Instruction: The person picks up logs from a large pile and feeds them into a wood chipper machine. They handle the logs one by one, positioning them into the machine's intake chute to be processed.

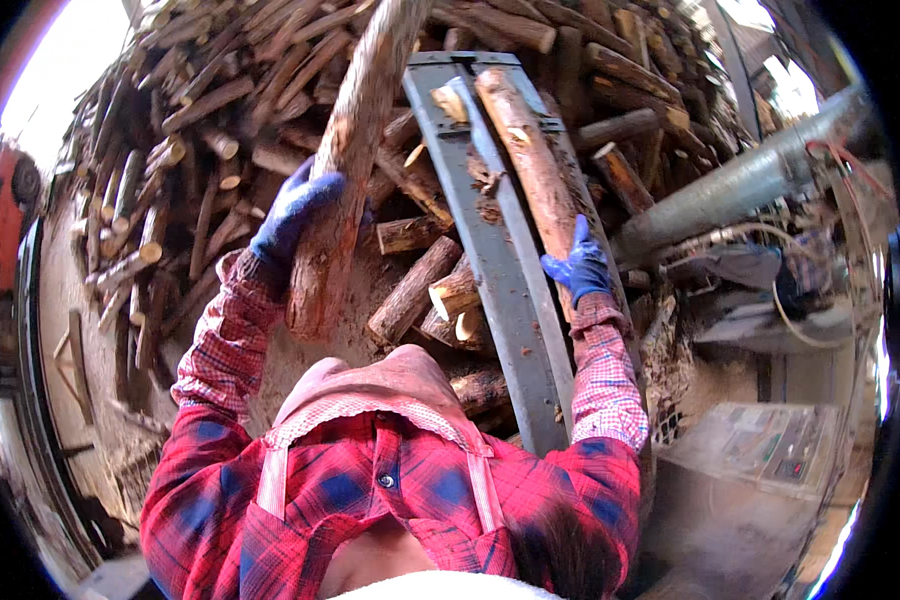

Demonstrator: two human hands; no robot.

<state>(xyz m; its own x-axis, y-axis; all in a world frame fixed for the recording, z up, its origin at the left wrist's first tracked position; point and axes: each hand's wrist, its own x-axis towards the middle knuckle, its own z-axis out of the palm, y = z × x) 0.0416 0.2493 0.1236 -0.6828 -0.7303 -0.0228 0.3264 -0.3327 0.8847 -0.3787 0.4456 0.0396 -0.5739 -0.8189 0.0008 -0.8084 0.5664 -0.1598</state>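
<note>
In a purple-blue glove, my left hand is wrapped round the side of a thick log. This log stands tilted, its lower end in front of my apron and its upper end beyond the top edge of the view. A second, peeled-looking log lies lengthwise on a grey metal trough. My right hand, in a blue glove, rests on that log's near part with fingers spread. Beside the log, a raised metal strip runs along the trough, with bark scraps next to it.
A large heap of logs fills the far side and left. Several short logs lie between me and the trough. A thick metal pipe slants in from the right, above a control panel. A red machine stands far left.
</note>
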